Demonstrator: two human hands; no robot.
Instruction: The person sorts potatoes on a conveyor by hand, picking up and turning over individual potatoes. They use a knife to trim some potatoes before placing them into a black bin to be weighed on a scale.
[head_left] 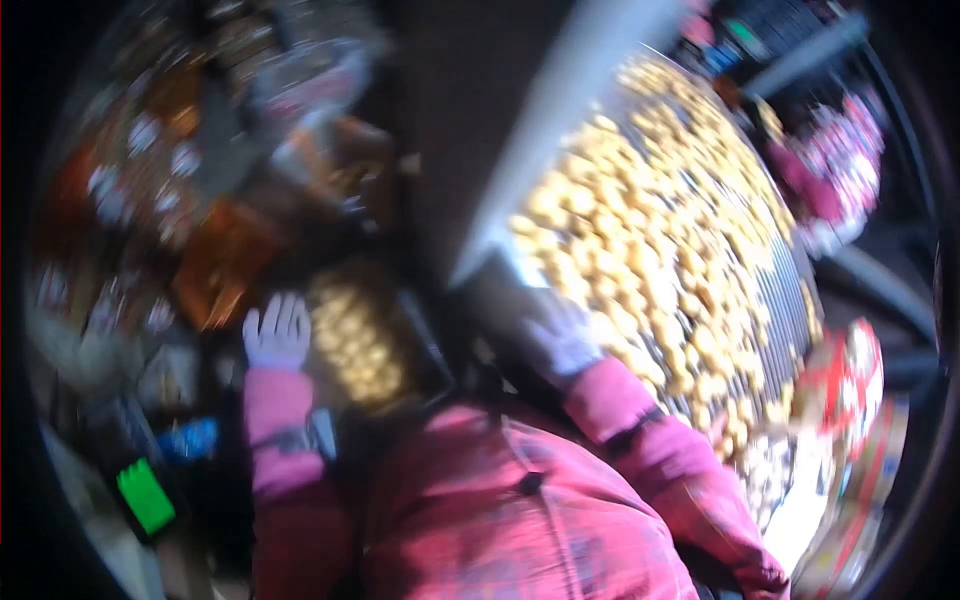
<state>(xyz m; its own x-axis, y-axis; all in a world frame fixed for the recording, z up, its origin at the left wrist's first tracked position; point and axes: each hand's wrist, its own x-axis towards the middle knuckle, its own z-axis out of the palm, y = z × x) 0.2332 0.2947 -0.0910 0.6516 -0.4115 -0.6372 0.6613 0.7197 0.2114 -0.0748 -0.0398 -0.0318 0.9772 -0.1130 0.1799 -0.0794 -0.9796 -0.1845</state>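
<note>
My left hand (pixel 278 332), in a pale glove, is at the left side of a dark crate (pixel 428 345). Its fingers are spread and nothing is in them. Yellow, round potatoes (pixel 355 345) fill much of the crate in front of my body. My right hand (pixel 562 335), gloved too and blurred by motion, has its fingers stretched out by the near edge of a ridged sorting table (pixel 790 300). Many loose potatoes (pixel 650 230) cover that table, some right beside the right hand.
A pale bar (pixel 545 120) slants down between the dark middle and the table. Bags and orange packages (pixel 225 260) crowd the left side. A person's pink patterned sleeve (pixel 835 170) shows across the table. A red-and-white sack (pixel 850 385) stands at the right.
</note>
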